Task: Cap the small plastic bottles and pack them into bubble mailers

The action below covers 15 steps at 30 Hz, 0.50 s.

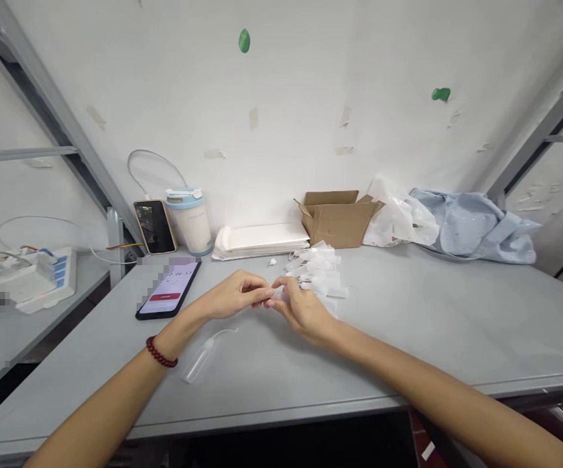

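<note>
Both hands meet above the middle of the desk (408,312). The left hand (235,296) and the right hand (303,311) have their fingers closed in a pinch on one small clear piece (276,294) between the fingertips. It seems very light, thin and probably slippery, so it is best gripped at its edges with fingertips only. Just behind lies a pile of similar white pieces (319,270); a clear tube (201,359) rests near the left forearm.

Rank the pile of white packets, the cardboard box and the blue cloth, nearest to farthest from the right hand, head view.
1. pile of white packets, just beyond the right hand.
2. cardboard box, farther back, slightly right.
3. blue cloth, far back on the right.
</note>
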### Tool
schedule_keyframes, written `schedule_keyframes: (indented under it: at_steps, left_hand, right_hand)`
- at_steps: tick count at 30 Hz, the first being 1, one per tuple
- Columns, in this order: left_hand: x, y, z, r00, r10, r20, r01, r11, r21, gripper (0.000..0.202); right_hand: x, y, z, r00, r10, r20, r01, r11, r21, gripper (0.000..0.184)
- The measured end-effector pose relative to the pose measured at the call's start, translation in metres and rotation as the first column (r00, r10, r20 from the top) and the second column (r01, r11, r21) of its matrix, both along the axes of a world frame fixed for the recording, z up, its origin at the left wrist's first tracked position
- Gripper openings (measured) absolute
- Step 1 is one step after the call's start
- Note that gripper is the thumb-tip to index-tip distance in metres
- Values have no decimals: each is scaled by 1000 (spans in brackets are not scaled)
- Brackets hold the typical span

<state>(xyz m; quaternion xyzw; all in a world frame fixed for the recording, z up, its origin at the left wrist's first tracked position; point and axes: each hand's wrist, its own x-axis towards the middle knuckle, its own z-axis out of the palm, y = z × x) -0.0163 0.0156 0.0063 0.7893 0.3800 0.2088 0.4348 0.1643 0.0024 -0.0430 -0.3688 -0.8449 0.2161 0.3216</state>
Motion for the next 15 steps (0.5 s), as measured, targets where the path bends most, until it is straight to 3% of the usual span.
schedule_keyframes:
  at_steps: [3,5,9,12,15]
  left_hand:
    - [2,-1,-3,995,49,87,-42,996,-84,19]
    - [3,-1,-3,991,73,116,-59,992,-114,19]
    - [3,0,-2,994,69,83,-60,992,-108,28]
    - [4,0,-1,999,10,53,-4,994,-106,38]
    - [7,-2,-1,991,33,127,-18,993,-116,40]
  right_hand:
    - [-4,-5,2,988,-2,-152,-23,987,-160,17]
    - [-5,-6,2,978,-23,-209,-17,982,-187,16]
    - [-3,1,-3,988,-68,-141,73,997,29,23]
    - [1,9,-8,996,-78,-40,85,970,226,25]
    - [3,11,-7,996,-82,-30,87,960,265,25]
